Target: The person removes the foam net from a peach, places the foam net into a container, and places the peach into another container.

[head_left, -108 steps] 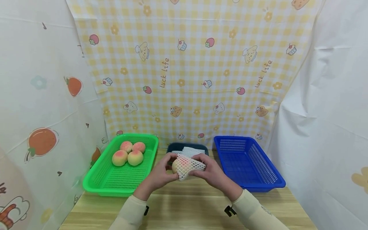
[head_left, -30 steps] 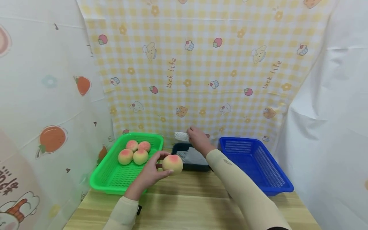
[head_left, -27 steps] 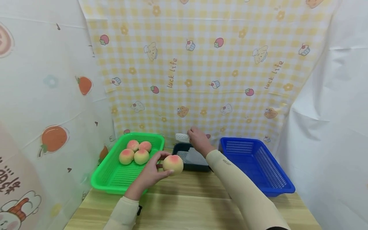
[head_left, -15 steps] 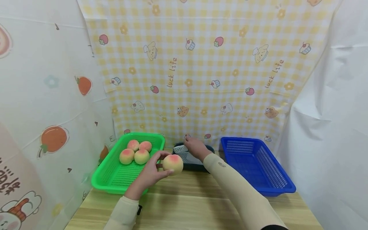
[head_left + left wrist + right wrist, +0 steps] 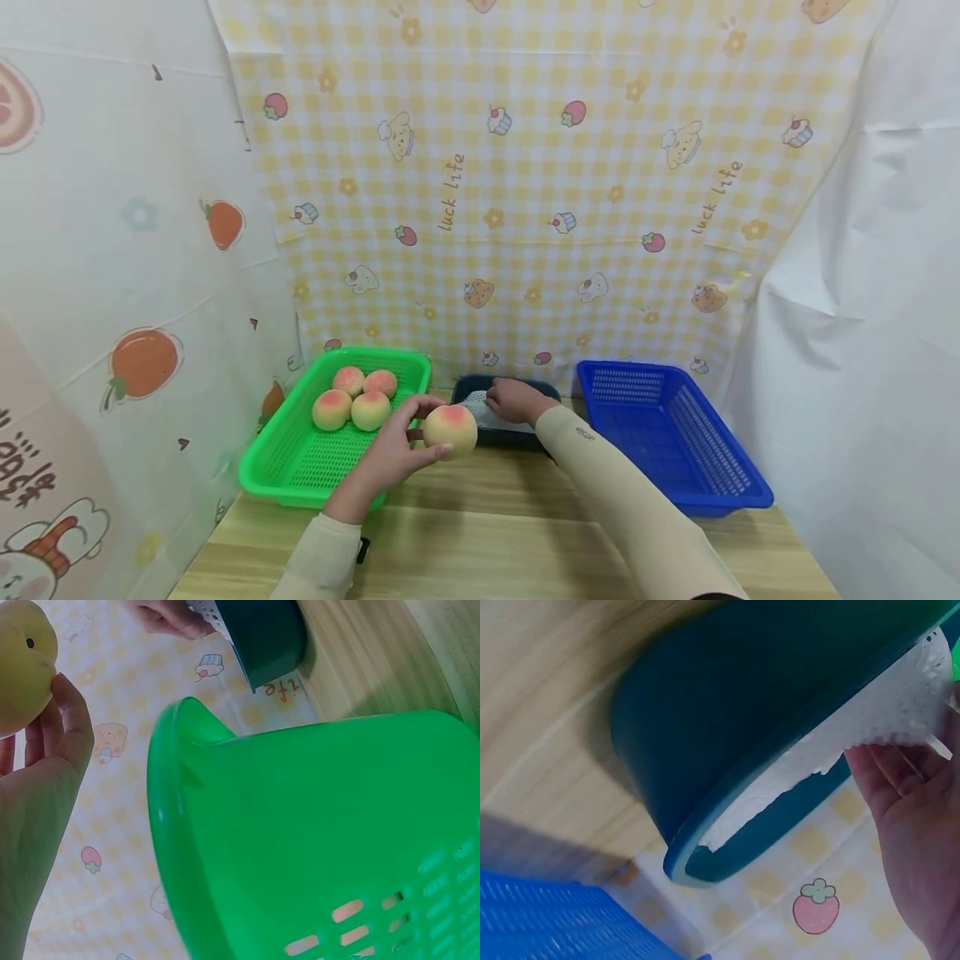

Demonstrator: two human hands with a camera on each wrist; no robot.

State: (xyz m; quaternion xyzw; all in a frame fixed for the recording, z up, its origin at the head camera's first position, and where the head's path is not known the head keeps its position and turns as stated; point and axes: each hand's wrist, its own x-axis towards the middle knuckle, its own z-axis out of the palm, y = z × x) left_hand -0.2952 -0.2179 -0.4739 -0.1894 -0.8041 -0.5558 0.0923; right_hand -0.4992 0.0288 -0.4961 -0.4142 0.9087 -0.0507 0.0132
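Observation:
My left hand (image 5: 401,450) holds a peach (image 5: 450,431) between thumb and fingers, above the table beside the green basket. The left wrist view shows the same peach (image 5: 24,671) with a small dark spot on its skin. Over the dark teal bin (image 5: 517,439) at the back middle, my right hand (image 5: 519,402) is low, its fingers at a white foam net sleeve (image 5: 477,406). In the right wrist view the fingers grip the edge of the sleeve (image 5: 907,705), which lies among other white foam pieces (image 5: 769,787). The thumb tip is blurred there.
Several peaches (image 5: 351,398) sit in the back of the green basket (image 5: 258,479) on the left. A blue basket (image 5: 738,483) stands on the right, with no fruit in it. Wood-grain tabletop (image 5: 480,542) lies in front, and a checked cloth (image 5: 480,183) hangs behind.
Earlier both hands had the peach with the net sleeve partly over it. The sleeve came off, and my right hand lowered it from above the bin into it. The left hand stays still.

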